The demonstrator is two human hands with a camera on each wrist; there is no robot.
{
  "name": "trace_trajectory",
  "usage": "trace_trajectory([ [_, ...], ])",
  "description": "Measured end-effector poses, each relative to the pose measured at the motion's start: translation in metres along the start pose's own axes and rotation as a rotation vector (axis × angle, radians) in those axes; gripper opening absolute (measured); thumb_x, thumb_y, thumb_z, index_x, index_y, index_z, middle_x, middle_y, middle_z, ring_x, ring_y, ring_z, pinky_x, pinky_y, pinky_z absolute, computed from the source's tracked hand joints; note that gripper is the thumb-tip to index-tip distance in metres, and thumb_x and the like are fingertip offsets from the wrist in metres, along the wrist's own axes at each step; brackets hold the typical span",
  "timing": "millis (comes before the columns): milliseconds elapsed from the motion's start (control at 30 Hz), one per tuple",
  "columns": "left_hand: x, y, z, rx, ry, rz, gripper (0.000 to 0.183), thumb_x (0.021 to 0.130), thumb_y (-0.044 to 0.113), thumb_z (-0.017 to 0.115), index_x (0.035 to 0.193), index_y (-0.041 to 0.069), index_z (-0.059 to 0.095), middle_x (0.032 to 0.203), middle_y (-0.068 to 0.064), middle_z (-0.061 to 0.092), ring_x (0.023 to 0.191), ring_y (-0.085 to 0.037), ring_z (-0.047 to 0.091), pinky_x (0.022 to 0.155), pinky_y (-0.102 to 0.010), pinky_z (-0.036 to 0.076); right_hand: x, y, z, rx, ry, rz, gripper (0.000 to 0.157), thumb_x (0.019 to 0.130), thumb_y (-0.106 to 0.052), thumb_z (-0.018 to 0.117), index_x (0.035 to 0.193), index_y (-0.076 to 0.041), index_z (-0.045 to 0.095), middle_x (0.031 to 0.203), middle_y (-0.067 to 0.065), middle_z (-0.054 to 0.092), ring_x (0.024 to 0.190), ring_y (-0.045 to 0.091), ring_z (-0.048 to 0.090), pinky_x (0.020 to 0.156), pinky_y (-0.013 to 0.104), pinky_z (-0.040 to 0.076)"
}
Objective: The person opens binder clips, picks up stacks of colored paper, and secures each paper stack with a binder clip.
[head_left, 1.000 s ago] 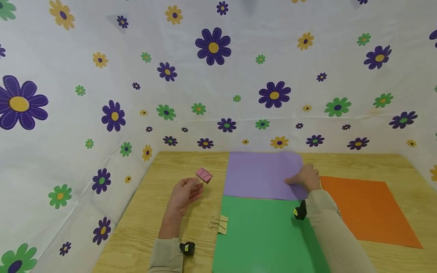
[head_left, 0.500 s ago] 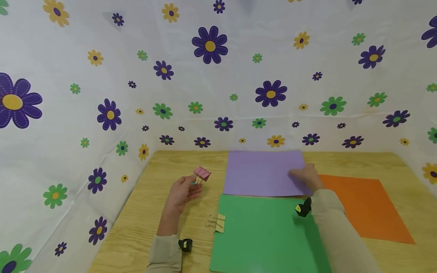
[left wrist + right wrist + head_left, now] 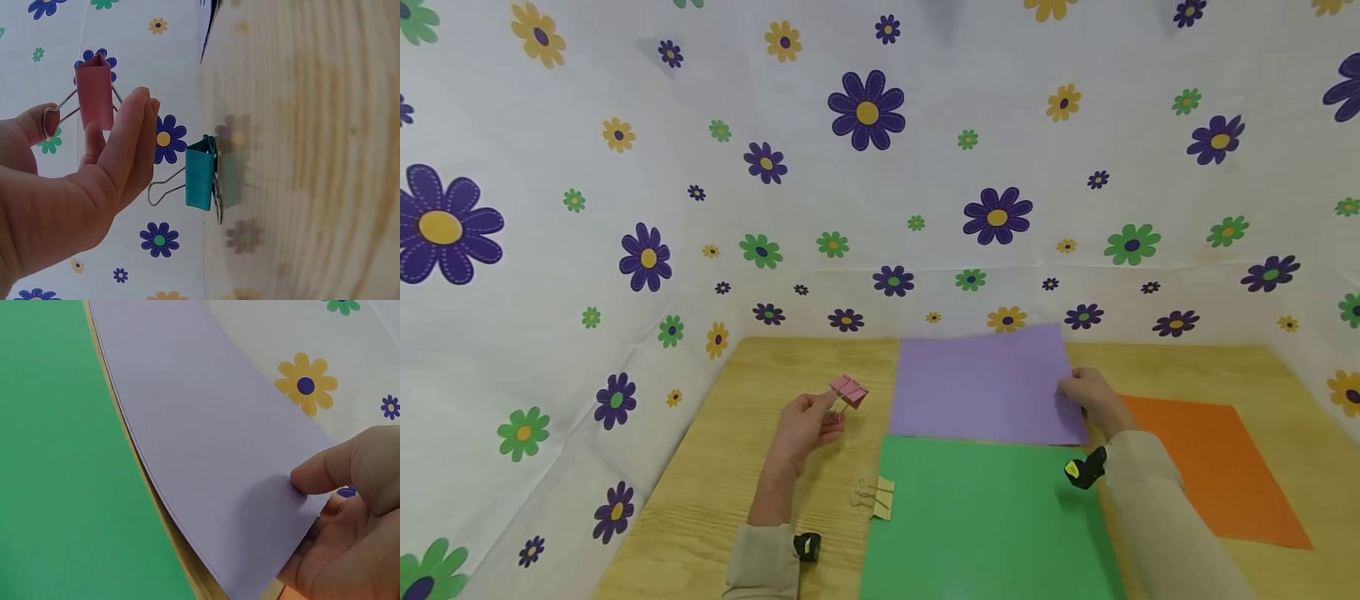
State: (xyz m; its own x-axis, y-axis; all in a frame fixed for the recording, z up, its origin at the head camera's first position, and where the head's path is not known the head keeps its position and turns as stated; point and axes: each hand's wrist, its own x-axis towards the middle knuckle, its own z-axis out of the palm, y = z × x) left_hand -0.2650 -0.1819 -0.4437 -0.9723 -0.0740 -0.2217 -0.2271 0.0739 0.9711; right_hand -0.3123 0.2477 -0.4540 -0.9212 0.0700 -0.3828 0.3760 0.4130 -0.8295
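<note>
Since the earlier frame, the right hand (image 3: 1097, 400) has drawn back to the right edge of the purple sheet (image 3: 981, 392), and the far right corner of that sheet has risen off the table (image 3: 700, 492).

Furthest left, the left hand (image 3: 803, 429) is raised over the left part of the table, its sleeve (image 3: 764, 560) and a small black device at the wrist behind it. It holds a pink binder clip (image 3: 849, 390), with the thumb against one wire handle and the fingers at the other. Close by those fingers, a teal binder clip (image 3: 200, 178) stands on the wood; the head view gives only a sliver of it, so its exact spot is hard to judge.

Next to the right comes a yellow binder clip (image 3: 883, 499), lying across the left edge of the green sheet (image 3: 988, 521) with its wire handles pointing left. That green sheet covers the near middle of the table. Just beyond it, the purple sheet takes the far middle, by the white flowered cloth (image 3: 820, 192).

At its right edge, the right hand has a narrow pinch on the purple sheet, thumb on top and fingers beneath. Furthest right, an orange sheet (image 3: 1225, 475) lies flat on the table, partly behind the right forearm.
</note>
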Motion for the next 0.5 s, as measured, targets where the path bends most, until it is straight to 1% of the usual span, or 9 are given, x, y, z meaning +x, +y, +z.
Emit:
trace_trajectory([
  [33,0.000,0.000,0.000,0.001,-0.002,0.000,0.039,0.103,0.030,0.055,0.117,-0.005,0.052,0.098,-0.019,0.068,0.083,-0.019,0.069,0.076,-0.030,0.059,-0.001,0.002,-0.001,0.013,-0.014,-0.006,0.061,0.089,-0.003,0.039,0.143,0.022,0.025,0.146,0.039,0.030,0.124,0.045,0.041,0.107,0.060,0.038],
  [133,-0.001,0.000,0.001,-0.006,0.003,0.011,0.038,0.102,0.030,0.056,0.116,-0.006,0.052,0.096,-0.019,0.068,0.080,-0.018,0.069,0.072,-0.027,0.059,-0.001,0.006,-0.002,0.083,-0.072,-0.025,0.064,0.092,-0.001,0.036,0.147,0.021,0.013,0.151,0.040,0.020,0.131,0.049,0.033,0.110,0.064,0.031],
  [200,-0.002,0.000,0.000,-0.009,0.009,0.016,0.038,0.102,0.030,0.056,0.116,-0.005,0.052,0.094,-0.018,0.068,0.079,-0.017,0.069,0.069,-0.024,0.058,-0.001,0.008,-0.003,0.127,-0.102,-0.038,0.062,0.093,0.001,0.034,0.147,0.021,0.011,0.152,0.040,0.017,0.133,0.049,0.030,0.111,0.065,0.027],
  [267,-0.002,0.001,-0.001,-0.014,0.015,0.016,0.038,0.102,0.029,0.056,0.116,-0.005,0.052,0.095,-0.018,0.068,0.080,-0.017,0.069,0.069,-0.024,0.058,-0.001,0.010,-0.004,0.168,-0.130,-0.049,0.061,0.094,0.003,0.033,0.147,0.022,0.009,0.153,0.040,0.016,0.134,0.049,0.029,0.112,0.064,0.026],
  [333,-0.003,0.002,-0.002,-0.019,0.018,0.017,0.038,0.102,0.029,0.056,0.118,-0.006,0.051,0.097,-0.019,0.067,0.082,-0.018,0.069,0.071,-0.025,0.059,-0.002,0.011,-0.004,0.191,-0.128,-0.052,0.059,0.096,0.004,0.032,0.147,0.021,0.010,0.152,0.039,0.018,0.133,0.047,0.030,0.113,0.063,0.026],
  [433,-0.003,0.004,-0.003,-0.035,0.018,0.013,0.039,0.102,0.028,0.055,0.120,-0.006,0.050,0.100,-0.020,0.067,0.085,-0.020,0.069,0.075,-0.027,0.059,-0.004,0.012,-0.005,0.246,-0.128,-0.058,0.057,0.098,0.005,0.031,0.149,0.019,0.008,0.152,0.038,0.019,0.133,0.045,0.031,0.114,0.060,0.026],
  [500,-0.004,0.005,-0.003,-0.045,0.014,0.016,0.041,0.102,0.029,0.055,0.122,-0.007,0.049,0.101,-0.020,0.067,0.085,-0.020,0.069,0.077,-0.028,0.059,-0.007,0.011,-0.005,0.296,-0.130,-0.062,0.058,0.100,0.004,0.031,0.150,0.017,0.006,0.154,0.037,0.018,0.135,0.045,0.030,0.116,0.059,0.024],
])
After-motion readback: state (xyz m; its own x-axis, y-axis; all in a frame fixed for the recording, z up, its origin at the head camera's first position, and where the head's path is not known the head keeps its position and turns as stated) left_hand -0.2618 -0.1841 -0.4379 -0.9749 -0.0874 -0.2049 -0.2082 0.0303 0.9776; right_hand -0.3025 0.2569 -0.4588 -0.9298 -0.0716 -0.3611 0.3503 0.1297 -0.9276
